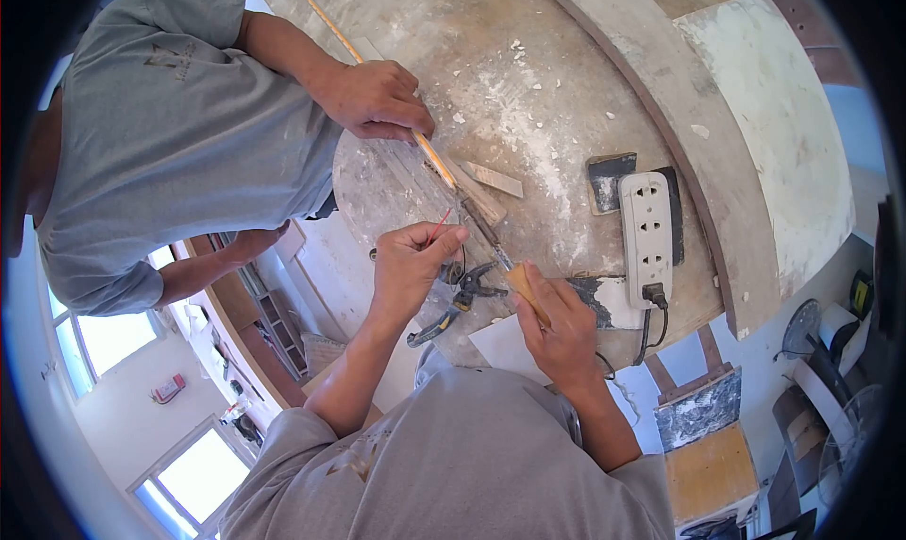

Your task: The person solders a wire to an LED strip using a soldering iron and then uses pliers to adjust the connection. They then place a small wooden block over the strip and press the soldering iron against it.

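My right hand (562, 328) is wrapped round the wooden handle of a soldering iron (526, 290). Its metal shaft points up and left, and the tip is at or very near the end of a long, narrow yellowish strip (432, 158). In my left hand (411, 268), thumb and fingers pinch a thin red wire (439, 226) close to that same end. Whether wire, tip and strip touch is too small to tell. Cutting pliers (460, 302) with dark and yellow handles lie between my hands. A co-worker's hand (382, 101) presses the strip down on the table.
Small wood pieces (493, 179) lie under and beside the strip's end. A white power strip (646, 229) with a plugged-in black cord (654, 299) is at the right. Pale crumbs dot the worn round table (566, 87). Beyond it runs a curved board (684, 97).
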{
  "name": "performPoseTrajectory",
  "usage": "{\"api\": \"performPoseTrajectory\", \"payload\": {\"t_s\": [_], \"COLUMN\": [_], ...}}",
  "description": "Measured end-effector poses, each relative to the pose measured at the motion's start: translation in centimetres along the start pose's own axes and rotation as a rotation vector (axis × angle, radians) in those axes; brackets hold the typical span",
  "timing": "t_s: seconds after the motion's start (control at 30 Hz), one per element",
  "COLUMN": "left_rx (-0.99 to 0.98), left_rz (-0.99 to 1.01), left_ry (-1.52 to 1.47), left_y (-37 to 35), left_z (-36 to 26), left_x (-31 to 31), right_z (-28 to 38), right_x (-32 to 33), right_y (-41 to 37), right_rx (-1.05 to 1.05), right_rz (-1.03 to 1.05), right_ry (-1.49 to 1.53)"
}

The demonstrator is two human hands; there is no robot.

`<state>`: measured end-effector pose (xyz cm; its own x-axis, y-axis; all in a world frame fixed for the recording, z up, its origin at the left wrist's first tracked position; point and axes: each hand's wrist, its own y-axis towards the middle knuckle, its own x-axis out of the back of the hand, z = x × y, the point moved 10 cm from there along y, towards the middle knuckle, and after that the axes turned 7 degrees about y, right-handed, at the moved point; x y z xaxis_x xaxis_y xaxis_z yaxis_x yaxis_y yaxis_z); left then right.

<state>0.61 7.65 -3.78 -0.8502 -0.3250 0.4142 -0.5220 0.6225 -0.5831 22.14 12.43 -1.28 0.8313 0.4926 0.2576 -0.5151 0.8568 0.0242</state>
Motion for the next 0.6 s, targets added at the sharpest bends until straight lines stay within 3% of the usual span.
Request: {"api": "performPoseTrajectory", "payload": {"t_s": [0.6], "left_rx": [-0.004], "left_rz": [0.003], "left_ry": [-0.016], "left_y": [-0.06], "left_z": [-0.30], "left_x": [-0.05], "right_z": [-0.14], "right_x": [-0.15], "right_y": [-0.02], "right_rx": [0.010], "right_rz": [-0.011], "right_ry": [-0.028]}}
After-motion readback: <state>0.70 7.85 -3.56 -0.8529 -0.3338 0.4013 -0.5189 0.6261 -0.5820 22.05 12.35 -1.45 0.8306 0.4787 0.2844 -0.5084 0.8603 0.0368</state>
